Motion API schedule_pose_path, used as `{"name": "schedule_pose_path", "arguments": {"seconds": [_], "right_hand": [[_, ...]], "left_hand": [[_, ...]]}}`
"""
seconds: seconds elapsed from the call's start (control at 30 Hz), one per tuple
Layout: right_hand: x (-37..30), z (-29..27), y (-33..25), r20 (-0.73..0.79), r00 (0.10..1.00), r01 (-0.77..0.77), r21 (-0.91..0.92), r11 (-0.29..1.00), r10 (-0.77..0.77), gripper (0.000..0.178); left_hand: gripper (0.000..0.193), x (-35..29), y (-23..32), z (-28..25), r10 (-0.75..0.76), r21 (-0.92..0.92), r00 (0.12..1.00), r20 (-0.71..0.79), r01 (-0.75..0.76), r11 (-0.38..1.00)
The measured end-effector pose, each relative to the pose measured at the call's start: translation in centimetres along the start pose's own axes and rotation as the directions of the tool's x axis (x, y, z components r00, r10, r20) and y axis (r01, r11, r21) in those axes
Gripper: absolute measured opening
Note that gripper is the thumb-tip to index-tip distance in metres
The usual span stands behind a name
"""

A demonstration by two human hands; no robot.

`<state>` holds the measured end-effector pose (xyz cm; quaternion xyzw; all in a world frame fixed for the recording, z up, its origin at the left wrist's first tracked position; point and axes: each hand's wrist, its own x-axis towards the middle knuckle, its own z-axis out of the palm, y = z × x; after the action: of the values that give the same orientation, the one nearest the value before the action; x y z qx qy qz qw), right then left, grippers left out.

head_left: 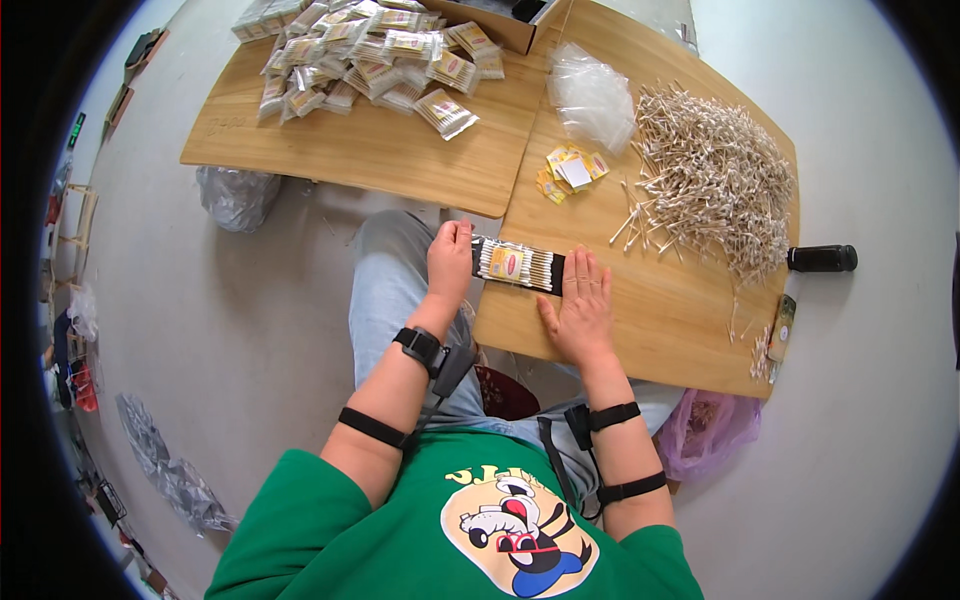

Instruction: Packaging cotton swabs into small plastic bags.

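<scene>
A row of cotton swabs (535,266) with a yellow card label (506,263) lies on a narrow black strip (558,272) near the table's front edge. My left hand (450,262) is closed at the strip's left end, its fingers curled in on that end of the swab pack; exactly what is pinched is partly hidden. Flat on the table, my right hand (580,310) has its fingers stretched out and covers the strip's right end. Beyond it lie loose yellow and white card labels (573,172) and a stack of clear plastic bags (592,98).
A large heap of loose cotton swabs (715,175) covers the table's right side. Filled swab packs (375,55) pile up at the far left, beside a cardboard box (515,30). A black bottle (822,259) sits by the right edge; a purple bag (708,432) hangs below.
</scene>
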<state>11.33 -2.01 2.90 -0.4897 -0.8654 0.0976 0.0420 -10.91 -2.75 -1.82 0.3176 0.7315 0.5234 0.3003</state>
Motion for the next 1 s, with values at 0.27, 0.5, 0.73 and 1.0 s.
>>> {"name": "schedule_pose_path", "arguments": {"seconds": [0.27,0.5,0.73,1.0], "right_hand": [[1.3,0.8,-2.7,0.071,0.997,0.012,-0.098,0.995,-0.005,0.083],[2.0,2.0,-4.5,0.001,1.0,0.005,-0.048,0.999,-0.005,0.091],[2.9,1.0,-2.5,-0.021,0.998,0.056,0.049,0.997,-0.055,0.081],[3.7,-2.4,7.5,-0.218,0.967,-0.165,-0.127,0.978,0.135,0.053]], "left_hand": [[0.051,0.1,-1.4,0.8,-0.096,-0.045,0.986,0.139,0.103,0.994],[0.055,0.1,-0.7,1.5,0.024,-0.04,0.996,0.086,-0.021,0.999],[0.051,0.4,-1.3,0.7,0.14,0.193,0.988,0.068,-0.15,0.97],[0.015,-1.3,3.2,-0.1,0.503,0.313,0.862,-0.072,-0.459,0.831]]}}
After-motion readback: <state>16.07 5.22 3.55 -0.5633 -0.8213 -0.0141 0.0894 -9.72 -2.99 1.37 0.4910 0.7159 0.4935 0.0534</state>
